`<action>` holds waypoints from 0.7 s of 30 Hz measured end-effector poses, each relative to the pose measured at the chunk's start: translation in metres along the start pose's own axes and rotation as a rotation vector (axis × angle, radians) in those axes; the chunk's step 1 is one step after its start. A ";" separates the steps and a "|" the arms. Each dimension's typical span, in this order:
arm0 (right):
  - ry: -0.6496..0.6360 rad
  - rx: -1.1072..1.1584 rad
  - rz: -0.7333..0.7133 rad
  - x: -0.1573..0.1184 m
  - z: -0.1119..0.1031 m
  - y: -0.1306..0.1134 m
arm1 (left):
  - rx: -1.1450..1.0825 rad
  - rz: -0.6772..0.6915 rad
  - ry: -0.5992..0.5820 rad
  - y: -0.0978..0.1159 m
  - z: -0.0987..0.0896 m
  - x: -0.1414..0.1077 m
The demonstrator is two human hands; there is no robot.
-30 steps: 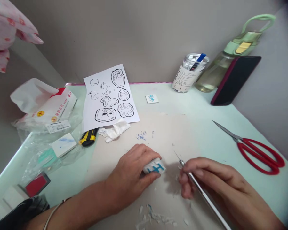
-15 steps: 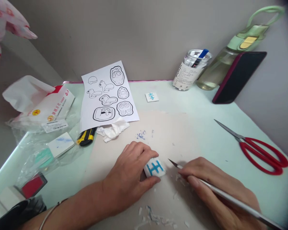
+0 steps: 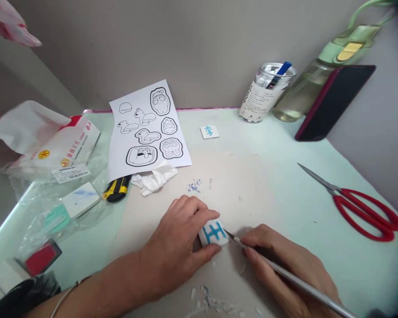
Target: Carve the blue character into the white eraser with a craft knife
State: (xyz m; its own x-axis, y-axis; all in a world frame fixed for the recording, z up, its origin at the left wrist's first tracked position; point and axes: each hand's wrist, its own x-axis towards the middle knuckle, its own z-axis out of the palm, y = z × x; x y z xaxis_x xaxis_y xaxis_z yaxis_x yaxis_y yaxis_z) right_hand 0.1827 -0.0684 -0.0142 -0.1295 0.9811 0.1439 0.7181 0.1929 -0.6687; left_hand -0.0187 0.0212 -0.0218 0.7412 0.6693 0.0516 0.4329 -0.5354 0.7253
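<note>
My left hand (image 3: 185,236) grips a small white carving block (image 3: 215,233) between thumb and fingers, holding it on the beige mat (image 3: 159,212). Blue strokes of a character stand on the block's top. In my right hand (image 3: 281,260) is a slim silver craft knife (image 3: 285,273), held like a pen. Its pointed blade meets the block's right edge, close to the blue strokes. White and bluish shavings (image 3: 215,302) lie on the mat below the block.
Red-handled scissors (image 3: 361,210) lie at the right. Behind are a second marked block (image 3: 209,131), a jar of pens (image 3: 263,95), a bottle (image 3: 295,88) and a phone (image 3: 334,104). A printed sheet (image 3: 119,145), crumpled tissue (image 3: 155,177), yellow-black cutter (image 3: 117,189) and red ink pad (image 3: 43,257) are leftward.
My right hand has moved left with the craft knife, bringing the blade from beside the block to its right edge. My left hand keeps its hold. The camera view has shifted slightly.
</note>
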 end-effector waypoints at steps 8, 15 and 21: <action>0.023 0.028 0.000 0.000 0.000 0.000 | 0.003 0.010 0.014 -0.001 0.001 0.001; 0.010 0.032 -0.005 -0.001 0.000 -0.001 | 0.004 0.015 0.008 -0.002 0.001 0.000; 0.020 0.018 -0.056 0.000 0.001 -0.001 | -0.002 0.015 0.015 -0.001 0.001 0.000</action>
State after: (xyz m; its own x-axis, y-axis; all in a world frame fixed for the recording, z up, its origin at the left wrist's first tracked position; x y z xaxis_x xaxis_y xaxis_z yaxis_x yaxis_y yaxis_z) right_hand 0.1813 -0.0690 -0.0148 -0.1550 0.9683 0.1956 0.6974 0.2475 -0.6725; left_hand -0.0187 0.0214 -0.0235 0.7396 0.6690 0.0732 0.4208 -0.5446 0.7255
